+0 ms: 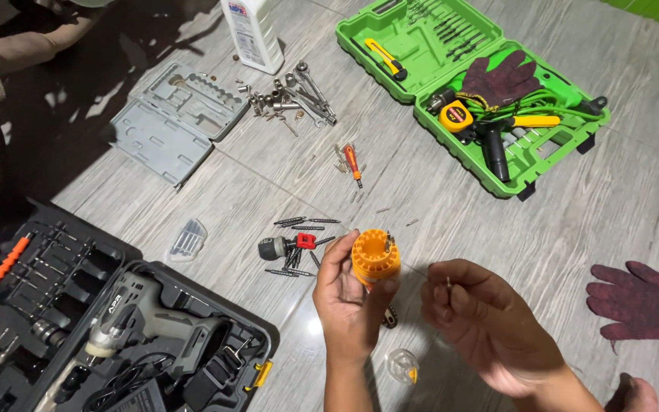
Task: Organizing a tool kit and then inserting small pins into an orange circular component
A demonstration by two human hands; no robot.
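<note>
My left hand (348, 301) grips a round orange bit holder (375, 255) upright, with a few small bits standing in its top holes. My right hand (482, 313) is just right of it, pinching a small metal bit (448, 282) between thumb and fingers. A clear round lid (402, 365) lies on the floor below my hands. Loose drill bits (303, 225) and a small chuck with a red part (284, 246) lie on the tiles just left of the holder.
A black drill case (9, 305) with a grey drill (154, 320) is open at lower left. A green tool case (429, 46) sits at upper right. A grey empty tray (169, 122), sockets and wrenches (299, 95), a white bottle (253, 30), an orange screwdriver (353, 164) and a maroon glove (638, 301) lie around.
</note>
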